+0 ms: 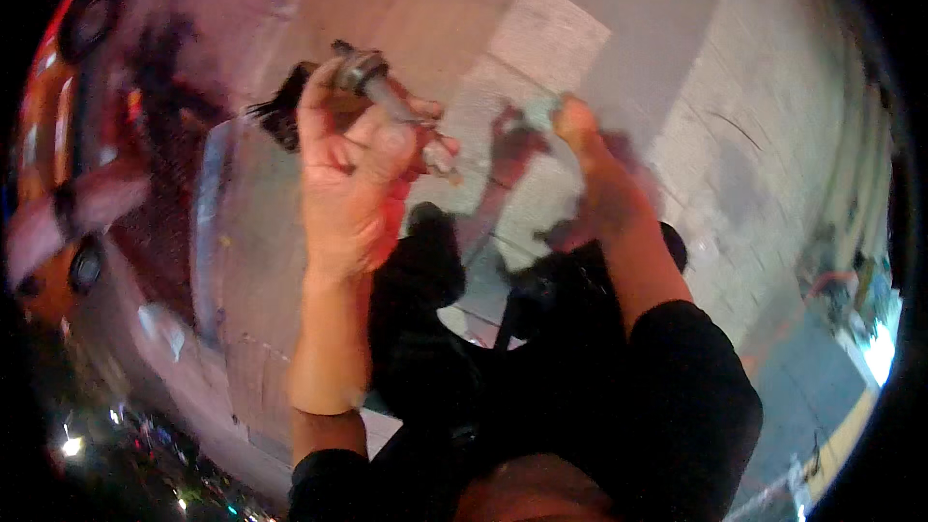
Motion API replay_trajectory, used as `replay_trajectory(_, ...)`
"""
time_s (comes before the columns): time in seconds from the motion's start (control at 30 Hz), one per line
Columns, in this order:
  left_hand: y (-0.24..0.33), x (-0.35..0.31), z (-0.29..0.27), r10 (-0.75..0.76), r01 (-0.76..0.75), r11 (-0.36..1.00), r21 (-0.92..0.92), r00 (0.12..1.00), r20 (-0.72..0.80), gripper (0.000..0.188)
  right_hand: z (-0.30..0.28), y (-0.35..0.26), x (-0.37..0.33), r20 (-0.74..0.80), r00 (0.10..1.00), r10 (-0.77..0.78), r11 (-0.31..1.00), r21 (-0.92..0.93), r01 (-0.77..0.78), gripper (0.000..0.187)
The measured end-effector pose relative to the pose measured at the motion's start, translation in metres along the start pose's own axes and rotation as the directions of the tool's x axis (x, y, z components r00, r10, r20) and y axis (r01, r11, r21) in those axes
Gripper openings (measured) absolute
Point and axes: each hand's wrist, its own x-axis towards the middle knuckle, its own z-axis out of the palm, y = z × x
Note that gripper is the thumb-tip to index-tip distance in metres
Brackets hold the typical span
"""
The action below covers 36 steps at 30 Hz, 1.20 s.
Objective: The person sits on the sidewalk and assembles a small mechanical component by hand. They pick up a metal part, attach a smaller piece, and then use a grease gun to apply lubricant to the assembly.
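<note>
My left hand [353, 164] is raised with the palm showing and the fingers curled round a grey cylindrical piece [387, 97]. A dark ribbed collar sits at its upper end, and its exact kind is unclear. Close to the fingertips, a small pale bit [443, 155] shows at the lower end. My right hand [577, 126] is off to the right, blurred, its fingers pinched together at a small pale greenish thing [543, 112] too smeared to name. The two hands are apart. Behind my left fingers is a black bristly shape [283, 108].
Paved ground [551, 29] in tan and grey slabs lies below, with shadows of my arms on it. An orange car [48, 135] stands at the far left beyond a bluish curb edge [208, 232]. A white scrap [162, 329] lies at lower left. A bright light [880, 353] shines at right.
</note>
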Motion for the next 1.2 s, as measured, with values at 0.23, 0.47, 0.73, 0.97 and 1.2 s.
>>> replay_trajectory(0.23, 0.01, -0.017, 0.017, 0.077, -0.076, 0.992, -0.1, 0.997, 0.002, 0.077, 0.019, 0.038, 0.016, -0.152, 0.985, 0.081, 0.992, 0.111, -0.064, 0.043)
replay_trajectory(0.47, 0.006, -0.013, 0.014, 0.155, -0.164, 0.981, -0.099, 0.983, -0.097, 0.065, -0.125, -0.123, -0.084, -0.217, 0.917, -0.335, 0.398, 0.849, 0.347, 0.047)
replay_trajectory(0.73, 0.003, 0.004, 0.025, 0.166, -0.189, 0.971, -0.144, 0.973, -0.157, 0.072, -0.246, -0.212, -0.25, -0.513, 0.692, -0.509, 0.26, 0.674, 0.691, 0.041)
replay_trajectory(0.97, -0.005, -0.003, 0.04, 0.181, -0.205, 0.969, -0.138, 0.969, -0.169, 0.072, -0.247, -0.23, -0.245, -0.644, 0.562, -0.519, 0.336, 0.451, 0.827, 0.042)
replay_trajectory(1.2, -0.001, -0.007, 0.037, 0.153, -0.174, 0.973, -0.148, 0.977, -0.147, 0.074, -0.257, -0.232, -0.247, -0.622, 0.525, -0.581, 0.345, 0.396, 0.851, 0.041)
